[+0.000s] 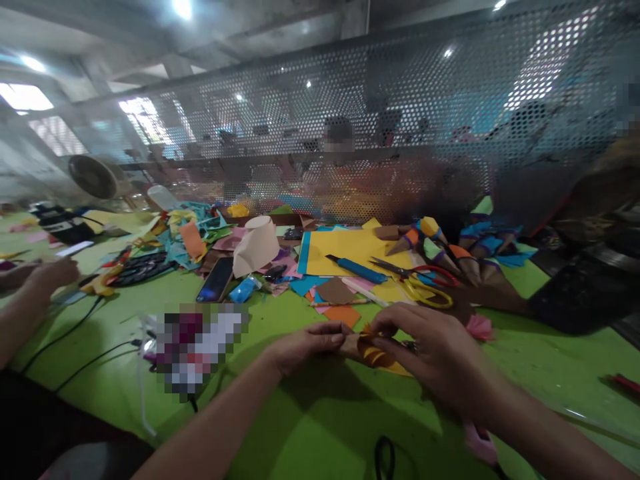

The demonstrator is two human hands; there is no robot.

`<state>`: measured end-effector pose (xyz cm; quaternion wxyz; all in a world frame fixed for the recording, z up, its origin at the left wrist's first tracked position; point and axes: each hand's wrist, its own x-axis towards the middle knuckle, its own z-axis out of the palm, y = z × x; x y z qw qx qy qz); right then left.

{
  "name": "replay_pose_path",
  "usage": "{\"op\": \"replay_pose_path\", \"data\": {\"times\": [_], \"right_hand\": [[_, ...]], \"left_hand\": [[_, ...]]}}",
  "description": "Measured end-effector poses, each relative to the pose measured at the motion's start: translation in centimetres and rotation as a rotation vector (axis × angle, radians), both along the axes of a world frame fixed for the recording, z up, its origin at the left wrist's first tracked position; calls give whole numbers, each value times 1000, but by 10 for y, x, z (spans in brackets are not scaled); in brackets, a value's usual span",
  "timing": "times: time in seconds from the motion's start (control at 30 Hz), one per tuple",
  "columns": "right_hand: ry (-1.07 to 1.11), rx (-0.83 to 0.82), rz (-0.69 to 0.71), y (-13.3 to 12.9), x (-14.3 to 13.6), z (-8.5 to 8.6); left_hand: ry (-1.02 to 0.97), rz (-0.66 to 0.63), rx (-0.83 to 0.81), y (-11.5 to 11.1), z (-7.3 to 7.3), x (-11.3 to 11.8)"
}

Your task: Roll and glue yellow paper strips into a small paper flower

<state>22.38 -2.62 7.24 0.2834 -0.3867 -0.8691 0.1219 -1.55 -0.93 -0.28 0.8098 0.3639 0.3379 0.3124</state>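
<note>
Low over the green table, my left hand (313, 343) pinches the brown end of a small brown-and-yellow paper piece (377, 357). My right hand (433, 347) closes on its yellow curled edge from the right; the fingertips partly hide that side. Just beyond my hands lie yellow-handled scissors (427, 293), red-handled scissors (435, 272) and a blue cutter knife (357, 268), near yellow paper sheets (345, 247). Brown, orange and pink paper scraps (343, 315) are scattered in front of them, with a pencil (340, 303) across them.
Several brown paper cones (467, 263) with coloured tops stand at back right. A phone (215, 280), a cream paper shape (257, 247) and a blurred-out item with cables (193, 353) lie left. Another person's hand (55, 275) is at far left. A perforated metal screen (300, 133) closes off the back.
</note>
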Motion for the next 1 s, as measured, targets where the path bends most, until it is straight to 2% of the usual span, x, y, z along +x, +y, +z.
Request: {"op": "replay_pose_path", "data": {"times": [0.4,0.63,1.0], "right_hand": [[1,10,4,2,1,-1],[10,29,77,2,1,-1],[-2,32,14,2,0,-1]], "left_hand": [[-42,-25,-7,-1,1,0],[-80,-40,23,0,-1,2],[-29,-24,11,-2,5,1]]}}
